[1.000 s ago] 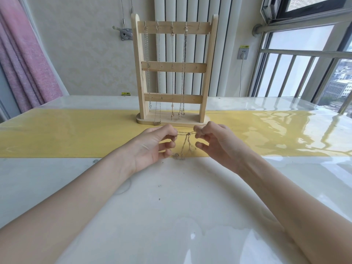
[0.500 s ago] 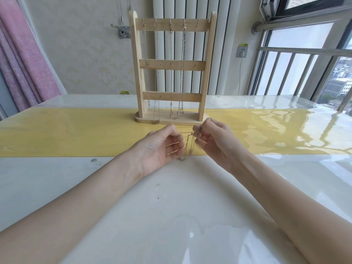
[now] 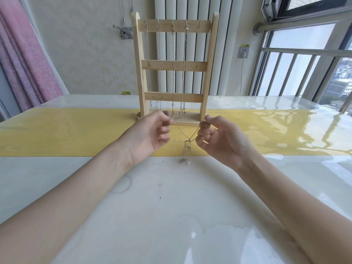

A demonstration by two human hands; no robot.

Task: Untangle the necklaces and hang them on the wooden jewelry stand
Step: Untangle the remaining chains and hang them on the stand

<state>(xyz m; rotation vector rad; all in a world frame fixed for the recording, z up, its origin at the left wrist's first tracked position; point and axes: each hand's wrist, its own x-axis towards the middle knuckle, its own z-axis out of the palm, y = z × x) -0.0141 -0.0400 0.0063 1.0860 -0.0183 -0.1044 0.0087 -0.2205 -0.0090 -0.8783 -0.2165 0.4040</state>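
a glossy white worktop (image 3: 171, 206) with a yellow runner (image 3: 66, 134) is seen below a window. a tangled necklace (image 3: 187, 141) is pinched by the left hand (image 3: 152, 133) and the right hand (image 3: 219, 140) and held spread above the worktop, seemingly so the knot is opened. four chains are already hung on the wooden jewelry stand (image 3: 174, 65) behind.

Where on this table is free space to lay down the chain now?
Bare white table between the forearms, and yellow strip left of the wooden jewelry stand. Crowded: the thin tangled chain between left hand and right hand, before the stand's base.
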